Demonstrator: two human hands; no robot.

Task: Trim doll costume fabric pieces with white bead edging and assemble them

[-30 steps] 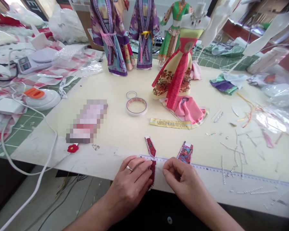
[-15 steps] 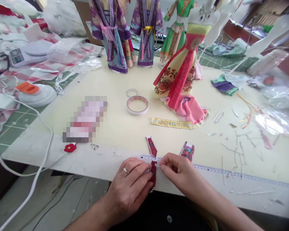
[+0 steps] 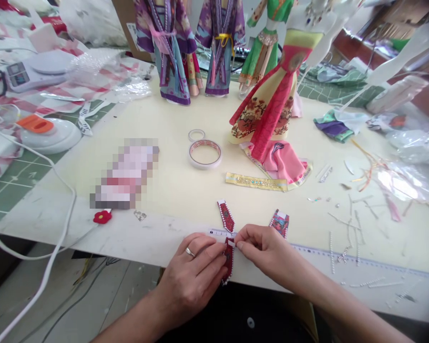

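At the table's front edge my left hand (image 3: 196, 271), a ring on one finger, is closed on a small dark red fabric piece with a pearl-bead border (image 3: 229, 259). My right hand (image 3: 264, 252) pinches the white top end of that same piece with thumb and forefinger. Just beyond lies a second red beaded piece (image 3: 226, 216), and a blue-and-red patterned piece (image 3: 280, 222) lies to its right. A measuring strip (image 3: 343, 257) runs along the table edge under my hands.
A tape roll (image 3: 205, 154) and a small ring (image 3: 196, 135) lie mid-table. A gold trim strip (image 3: 255, 181) sits before a doll in a pink and yellow gown (image 3: 271, 105). Other dressed dolls (image 3: 171, 52) stand behind. Bead strands (image 3: 346, 238) scatter right. A white cable (image 3: 57, 238) hangs left.
My right hand has moved left to the top of the red piece and pinched its white end. The left hand stays closed on the piece. The view has shifted slightly downward.
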